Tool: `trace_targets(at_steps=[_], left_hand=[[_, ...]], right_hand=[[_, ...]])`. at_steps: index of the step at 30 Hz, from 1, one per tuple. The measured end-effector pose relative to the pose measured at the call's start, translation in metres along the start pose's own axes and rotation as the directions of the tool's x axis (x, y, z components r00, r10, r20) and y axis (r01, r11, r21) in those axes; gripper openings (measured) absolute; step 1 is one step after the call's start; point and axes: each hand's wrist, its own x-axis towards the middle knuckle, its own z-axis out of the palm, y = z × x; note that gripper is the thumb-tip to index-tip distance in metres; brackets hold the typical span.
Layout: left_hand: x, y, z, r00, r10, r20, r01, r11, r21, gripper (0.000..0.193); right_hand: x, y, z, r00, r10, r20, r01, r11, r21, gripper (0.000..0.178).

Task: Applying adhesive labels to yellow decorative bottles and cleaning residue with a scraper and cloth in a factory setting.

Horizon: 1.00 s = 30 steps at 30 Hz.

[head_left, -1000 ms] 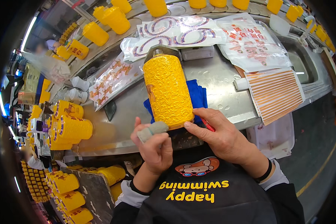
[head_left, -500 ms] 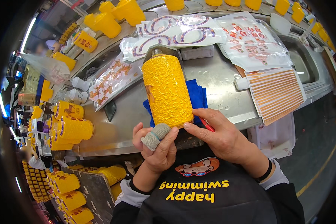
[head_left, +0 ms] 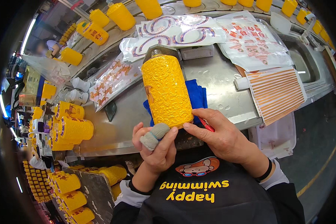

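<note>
A yellow embossed bottle [head_left: 166, 89] with a clear neck lies on the steel worktop, its base toward me and partly over a blue cloth [head_left: 196, 99]. My left hand [head_left: 156, 149] is closed at the left of the base, its thumb tip against the bottom edge. A grey knitted finger sleeve [head_left: 155, 137] covers one of its fingers. At the right of the base, my right hand [head_left: 222, 136] touches the bottle with thumb and forefinger. A slim red tool [head_left: 207, 125], perhaps a pen, is held in that hand; its tip is hidden.
Sticker sheets [head_left: 175, 33] lie beyond the bottle, and an orange-striped sheet [head_left: 276, 93] lies to the right, near a sink [head_left: 300, 56]. Several yellow bottles stand on a curved conveyor [head_left: 171, 10] at the back. More bottles [head_left: 74, 128] are grouped at the left edge.
Bottles on the far conveyor have shifted to the right along it. Both hands and the bottle between them have barely moved.
</note>
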Motion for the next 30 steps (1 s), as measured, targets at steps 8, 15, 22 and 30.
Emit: trace_targets(at_steps=[8,15,22,30], left_hand=[[0.008,0.005,-0.007,0.999,0.039,0.022,-0.038,0.999,-0.032,0.028],[0.019,0.010,-0.005,0.991,0.106,0.082,-0.108,0.994,0.027,0.030],[0.024,0.013,0.002,0.978,0.171,0.120,-0.165,0.985,-0.060,0.030],[0.004,-0.006,-0.008,0.985,-0.175,0.004,0.174,0.973,-0.151,0.042]], right_hand=[[-0.005,0.005,-0.001,0.983,0.091,-0.160,-0.087,0.996,0.032,0.049],[-0.009,-0.006,-0.018,0.807,0.590,-0.015,-0.531,0.738,0.418,0.033],[0.000,-0.007,-0.021,0.866,0.483,-0.132,-0.424,0.848,0.318,0.025],[0.026,-0.013,-0.007,0.982,-0.177,-0.067,0.167,0.978,-0.127,0.029]])
